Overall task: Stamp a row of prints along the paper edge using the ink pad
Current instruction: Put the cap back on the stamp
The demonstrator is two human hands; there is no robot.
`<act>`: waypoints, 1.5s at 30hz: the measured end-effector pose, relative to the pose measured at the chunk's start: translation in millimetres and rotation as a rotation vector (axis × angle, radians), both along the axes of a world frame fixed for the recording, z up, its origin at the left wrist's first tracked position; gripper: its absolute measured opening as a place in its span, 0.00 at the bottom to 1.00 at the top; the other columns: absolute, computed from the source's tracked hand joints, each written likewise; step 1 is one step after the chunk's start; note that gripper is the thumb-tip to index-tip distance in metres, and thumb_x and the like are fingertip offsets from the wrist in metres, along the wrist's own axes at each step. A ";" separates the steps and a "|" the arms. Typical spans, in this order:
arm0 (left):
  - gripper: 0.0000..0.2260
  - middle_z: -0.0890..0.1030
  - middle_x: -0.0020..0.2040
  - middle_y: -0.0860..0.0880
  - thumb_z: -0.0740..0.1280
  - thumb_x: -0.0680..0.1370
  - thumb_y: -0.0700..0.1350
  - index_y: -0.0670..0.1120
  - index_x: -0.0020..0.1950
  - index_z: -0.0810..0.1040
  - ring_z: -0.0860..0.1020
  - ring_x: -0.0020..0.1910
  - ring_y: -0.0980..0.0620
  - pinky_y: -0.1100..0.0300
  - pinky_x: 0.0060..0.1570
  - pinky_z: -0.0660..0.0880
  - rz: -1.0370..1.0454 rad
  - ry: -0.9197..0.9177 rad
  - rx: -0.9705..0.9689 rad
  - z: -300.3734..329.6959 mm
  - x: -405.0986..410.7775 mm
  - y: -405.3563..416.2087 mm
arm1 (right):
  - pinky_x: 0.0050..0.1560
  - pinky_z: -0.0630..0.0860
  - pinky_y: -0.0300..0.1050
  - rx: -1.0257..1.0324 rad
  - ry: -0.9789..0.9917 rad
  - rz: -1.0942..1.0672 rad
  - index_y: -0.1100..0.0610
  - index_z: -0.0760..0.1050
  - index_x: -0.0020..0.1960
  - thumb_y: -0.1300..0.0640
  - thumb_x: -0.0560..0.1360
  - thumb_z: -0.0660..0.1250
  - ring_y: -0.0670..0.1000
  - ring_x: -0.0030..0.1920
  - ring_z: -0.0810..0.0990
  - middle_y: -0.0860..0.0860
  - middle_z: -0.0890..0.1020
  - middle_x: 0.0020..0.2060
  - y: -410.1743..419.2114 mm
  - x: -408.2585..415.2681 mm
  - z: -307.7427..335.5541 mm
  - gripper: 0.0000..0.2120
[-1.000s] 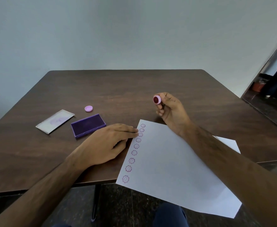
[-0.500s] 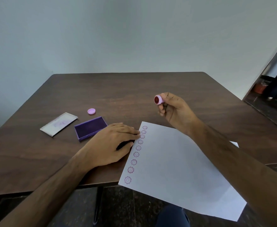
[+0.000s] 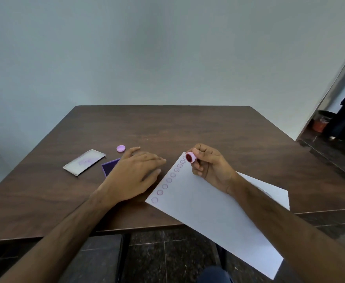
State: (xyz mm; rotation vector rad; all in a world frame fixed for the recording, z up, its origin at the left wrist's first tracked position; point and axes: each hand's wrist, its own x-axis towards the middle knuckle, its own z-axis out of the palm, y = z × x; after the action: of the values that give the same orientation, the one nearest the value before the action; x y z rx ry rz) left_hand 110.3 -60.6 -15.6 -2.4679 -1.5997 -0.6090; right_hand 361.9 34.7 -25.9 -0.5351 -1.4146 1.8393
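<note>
Right hand (image 3: pixel 212 166) pinches small round pink stamp (image 3: pixel 192 157), inked face tilted up, above far corner of white paper sheet (image 3: pixel 218 205). Left hand (image 3: pixel 134 174) flat, empty, covering purple ink pad (image 3: pixel 110 166) left of paper. Risks: unpinned sheet, overhanging near table edge, slides; tilted stamp smears print.

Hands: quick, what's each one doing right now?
Left hand: open, flat, fingers spread, holding nothing.
Right hand: closed on the small pink stamp.

Ink pad (image 3: pixel 109 168) left of paper (image 3: pixel 214 209), seemingly apart
</note>
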 end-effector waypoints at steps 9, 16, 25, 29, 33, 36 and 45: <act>0.16 0.75 0.66 0.49 0.63 0.80 0.47 0.52 0.68 0.75 0.76 0.63 0.48 0.39 0.65 0.69 0.441 -0.198 -0.189 20.0 -76.9 42.5 | 0.31 0.65 0.40 -0.019 0.022 -0.376 0.58 0.77 0.39 0.59 0.81 0.66 0.46 0.28 0.68 0.50 0.76 0.28 46.2 -18.4 3.6 0.12; 0.19 0.72 0.70 0.48 0.61 0.80 0.43 0.51 0.70 0.73 0.73 0.67 0.47 0.42 0.70 0.65 0.543 -0.282 -0.343 10.8 -104.8 69.4 | 0.30 0.69 0.38 0.064 0.019 -0.706 0.58 0.77 0.40 0.61 0.81 0.66 0.45 0.31 0.72 0.52 0.80 0.35 63.8 -41.5 -1.1 0.11; 0.10 0.76 0.48 0.52 0.72 0.73 0.57 0.56 0.51 0.84 0.77 0.49 0.53 0.53 0.53 0.75 0.440 -0.230 -0.231 2.2 -108.6 70.9 | 0.32 0.69 0.39 0.124 -0.036 -0.786 0.60 0.77 0.45 0.60 0.81 0.66 0.43 0.31 0.74 0.48 0.82 0.36 69.8 -48.6 -6.2 0.07; 0.07 0.77 0.46 0.52 0.73 0.74 0.54 0.53 0.48 0.85 0.78 0.42 0.57 0.54 0.50 0.77 0.436 -0.275 -0.192 -0.9 -110.9 73.0 | 0.33 0.69 0.37 0.162 -0.028 -0.783 0.63 0.78 0.46 0.60 0.81 0.67 0.42 0.31 0.74 0.45 0.82 0.33 68.7 -48.7 -5.3 0.07; 0.06 0.79 0.47 0.53 0.71 0.76 0.53 0.52 0.49 0.83 0.78 0.44 0.58 0.58 0.47 0.78 0.441 -0.400 -0.077 -4.4 -109.3 73.2 | 0.33 0.69 0.37 0.168 0.099 -0.817 0.59 0.79 0.44 0.60 0.80 0.68 0.44 0.32 0.72 0.47 0.82 0.35 67.9 -50.9 12.2 0.07; 0.08 0.79 0.51 0.55 0.71 0.77 0.52 0.53 0.54 0.82 0.79 0.45 0.60 0.68 0.43 0.74 0.425 -0.650 0.036 -1.1 -101.1 73.3 | 0.31 0.69 0.35 0.140 0.208 -0.766 0.55 0.79 0.41 0.60 0.79 0.69 0.45 0.32 0.72 0.49 0.82 0.38 70.0 -65.4 36.8 0.09; 0.16 0.82 0.55 0.53 0.76 0.73 0.42 0.53 0.60 0.82 0.81 0.48 0.55 0.58 0.48 0.81 0.161 -0.926 0.094 8.3 -83.7 70.5 | 0.37 0.74 0.39 0.199 0.048 -0.119 0.59 0.82 0.52 0.63 0.80 0.67 0.47 0.37 0.77 0.53 0.82 0.38 50.1 -144.5 25.4 0.05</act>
State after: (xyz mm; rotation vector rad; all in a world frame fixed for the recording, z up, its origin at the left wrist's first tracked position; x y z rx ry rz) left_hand 26.7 9.9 -7.2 -2.0324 -1.9063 -1.9270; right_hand 217.4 84.9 -0.5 -0.4609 -1.4810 1.5870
